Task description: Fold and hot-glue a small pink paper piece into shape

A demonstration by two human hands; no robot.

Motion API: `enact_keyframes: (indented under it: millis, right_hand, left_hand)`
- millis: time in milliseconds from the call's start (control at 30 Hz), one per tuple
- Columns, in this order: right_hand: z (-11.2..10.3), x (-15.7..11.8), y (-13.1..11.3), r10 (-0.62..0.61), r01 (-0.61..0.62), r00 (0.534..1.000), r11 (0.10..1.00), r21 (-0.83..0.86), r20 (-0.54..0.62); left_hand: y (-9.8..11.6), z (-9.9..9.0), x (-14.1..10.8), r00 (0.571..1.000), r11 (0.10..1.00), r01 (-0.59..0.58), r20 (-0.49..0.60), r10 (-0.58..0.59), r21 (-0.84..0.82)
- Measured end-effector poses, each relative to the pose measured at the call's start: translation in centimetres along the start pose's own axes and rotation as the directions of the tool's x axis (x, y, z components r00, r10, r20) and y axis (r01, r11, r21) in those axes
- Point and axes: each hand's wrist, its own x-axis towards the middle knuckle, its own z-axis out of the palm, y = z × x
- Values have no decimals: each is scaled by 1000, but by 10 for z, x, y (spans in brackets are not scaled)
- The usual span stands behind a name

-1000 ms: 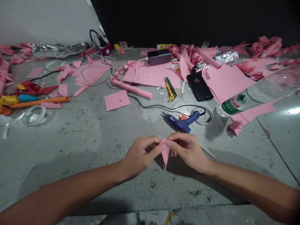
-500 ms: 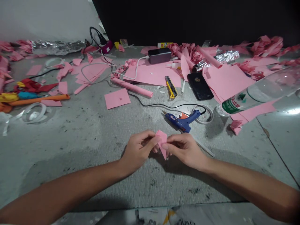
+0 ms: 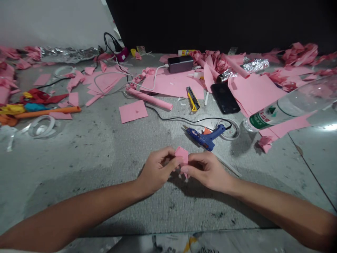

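Note:
A small folded piece of pink paper (image 3: 182, 152) is held up between my two hands, its pointed end downward. My left hand (image 3: 160, 168) pinches its left side, thumb across the front. On the right edge and lower part, my right hand (image 3: 206, 171) grips it with thumb and fingers; the fingers behind the paper are partly hidden. Just beyond my right hand lies a blue glue gun (image 3: 205, 136), nozzle toward the left. A pink paper square (image 3: 133, 111) rests flat on the table farther left.
Beyond the hands lie a yellow utility knife (image 3: 193, 99), a black phone (image 3: 225, 98), a rolled pink paper tube (image 3: 151, 98) and a power bank (image 3: 180, 65). A large plastic bottle (image 3: 286, 105) lies at the right. The glue gun's black cord (image 3: 181, 120) crosses the table.
My right thumb has moved down over the paper's lower part, covering more of its point. Both hands still hold the paper, and the view has shifted slightly.

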Motion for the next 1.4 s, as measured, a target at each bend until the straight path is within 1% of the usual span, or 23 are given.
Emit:
enact_keyframes:
  millis: [100,200,267,400,467,533,600,667,733,800,900,967,1033,1167,1300,1333,1400]
  right_hand:
    - [0,-2,0,-8,7,1000,997,-72,-12]
    - [0,-3,1,12,-15,999,995,-98,-30]
    - [0,-3,1,26,-28,999,994,-104,-21]
    - [0,0,1,-17,17,1000,994,-107,5]
    - [0,0,1,-30,30,1000,992,-122,6]
    - [0,-1,2,-27,27,1000,991,-132,0]
    - [-1,-3,3,-28,26,1000,991,-130,-13]
    - [-1,-3,3,-25,22,1000,992,-125,-17]
    - [-1,-2,2,-17,16,1000,993,-116,-11]
    - [0,-1,-1,-24,23,1000,994,-105,0]
    - [1,0,-3,-61,62,998,992,-111,5]
    - [1,-1,-2,-71,71,997,990,-125,3]
    - [1,-2,-1,-59,58,998,990,-126,2]
    - [-2,-1,1,-23,23,1000,999,-49,10]
    - [-3,2,0,-8,5,999,996,89,31]
    - [-3,3,0,-1,-2,1000,994,112,29]
    - [-2,2,1,18,-18,1000,990,140,3]
  left_hand:
    - [3,1,2,998,998,8,65,-4,-61]
    - [6,2,5,992,998,9,130,-1,-62]
    - [7,2,5,992,998,7,123,0,-56]
    - [5,1,4,1000,999,-7,22,8,-45]
    - [5,1,4,1000,999,-3,-5,3,-42]
    - [5,0,6,1000,999,16,9,-15,-50]
    - [7,0,8,999,999,21,46,-19,-50]
    - [9,-1,10,995,1000,2,96,-1,-16]
    - [9,-1,11,993,999,-33,118,27,43]
    - [9,-1,10,994,994,-62,91,53,91]
    - [7,-1,6,997,994,-69,35,67,79]
    - [5,-1,5,999,998,-44,28,43,48]
    - [3,-2,5,999,1000,-12,52,11,16]
    - [2,-4,6,994,1000,-9,106,11,-20]
    - [5,-5,5,988,995,-68,146,57,71]
    - [5,-4,4,988,993,-86,136,74,84]
    - [5,-2,2,992,991,-117,63,113,61]
